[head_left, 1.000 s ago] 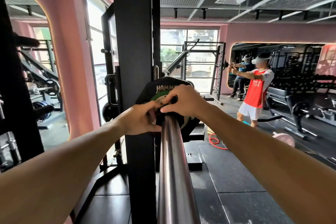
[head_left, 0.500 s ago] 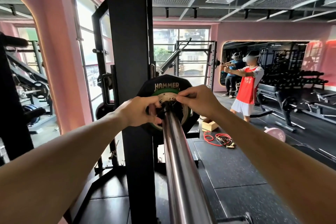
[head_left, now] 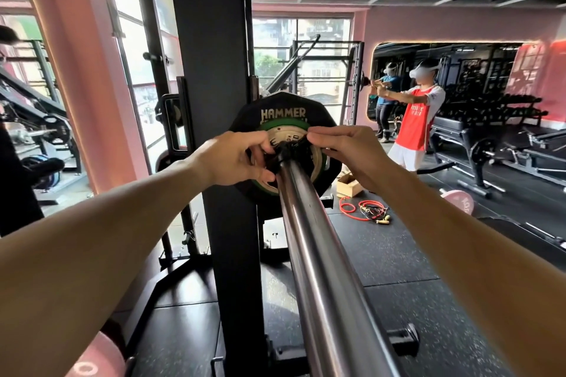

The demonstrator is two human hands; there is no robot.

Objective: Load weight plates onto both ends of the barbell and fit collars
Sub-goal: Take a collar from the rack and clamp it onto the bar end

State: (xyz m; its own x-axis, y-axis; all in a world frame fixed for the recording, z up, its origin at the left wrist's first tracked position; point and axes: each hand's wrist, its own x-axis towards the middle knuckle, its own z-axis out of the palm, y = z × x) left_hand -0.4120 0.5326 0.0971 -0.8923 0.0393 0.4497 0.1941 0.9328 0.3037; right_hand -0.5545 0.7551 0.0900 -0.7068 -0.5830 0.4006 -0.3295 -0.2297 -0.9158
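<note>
The steel barbell (head_left: 318, 254) runs away from me toward the rack. On its far end sit a black plate marked HAMMER (head_left: 283, 107) and, in front of it, a smaller green plate (head_left: 318, 162) with a pale centre. A black collar (head_left: 288, 148) rings the bar against the green plate. My left hand (head_left: 235, 159) pinches the collar from the left and my right hand (head_left: 343, 147) pinches it from the top right. Fingers hide much of the collar.
A black rack upright (head_left: 214, 70) stands just left of the bar. A pink plate (head_left: 458, 203) lies on the floor at right, near a red cord (head_left: 361, 208) and a cardboard box (head_left: 349, 185). A person in a red shirt (head_left: 418, 119) stands beyond, benches behind.
My view has shifted right and lower. Both hands stay on the collar at the plates; the fingers have spread a little around it.
</note>
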